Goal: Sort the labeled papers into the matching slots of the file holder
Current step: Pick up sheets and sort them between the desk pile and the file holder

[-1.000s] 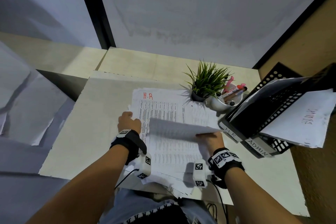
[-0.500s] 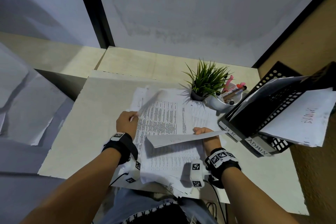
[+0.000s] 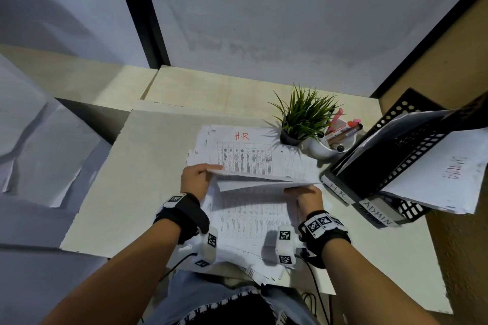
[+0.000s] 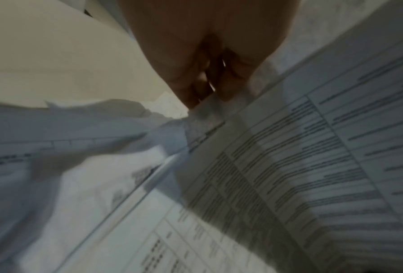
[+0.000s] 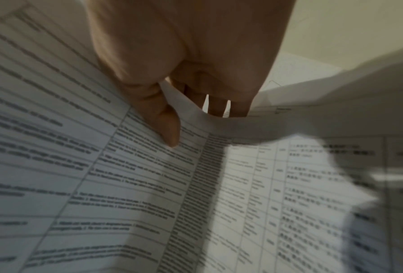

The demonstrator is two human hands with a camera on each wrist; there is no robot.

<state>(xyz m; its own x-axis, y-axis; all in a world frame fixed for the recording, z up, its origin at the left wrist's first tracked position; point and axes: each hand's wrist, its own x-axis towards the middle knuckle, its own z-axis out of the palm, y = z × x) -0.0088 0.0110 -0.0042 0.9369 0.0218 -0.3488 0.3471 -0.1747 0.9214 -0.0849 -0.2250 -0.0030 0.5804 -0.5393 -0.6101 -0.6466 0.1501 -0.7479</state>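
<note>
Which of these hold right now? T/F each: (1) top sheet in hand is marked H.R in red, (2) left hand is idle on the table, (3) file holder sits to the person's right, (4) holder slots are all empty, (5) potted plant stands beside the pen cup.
1. The sheet held up bears a red H.R: true.
2. The left hand rests idle on the table: false; it pinches the near left edge of that sheet.
3. The file holder is on the person's right: true.
4. All holder slots are empty: false; papers already lie in it.
5. The potted plant stands beside the pen cup: true.
</note>
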